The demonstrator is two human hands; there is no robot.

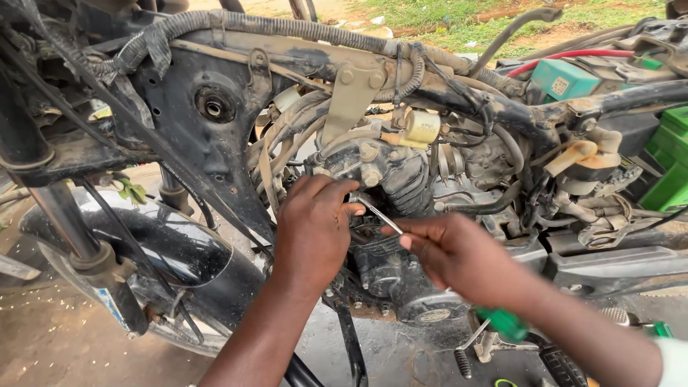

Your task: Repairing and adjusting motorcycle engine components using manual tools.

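Observation:
A stripped motorcycle stands side-on, its dirty engine (401,179) exposed under the bare frame (344,54). My left hand (312,233) is curled against the engine's side, thumb and forefinger meeting at the tip of a thin metal screwdriver shaft (378,215). My right hand (448,254) pinches the same shaft a little lower and to the right. A green handle (504,324) shows below my right wrist. What the tip touches is hidden by my left fingers.
The front wheel with its black fender (172,251) and fork leg (72,229) stand at the left. Wiring and hoses (287,29) run along the frame. A teal box (562,77) and green casing (670,161) sit at the right. Wet ground (50,344) lies below.

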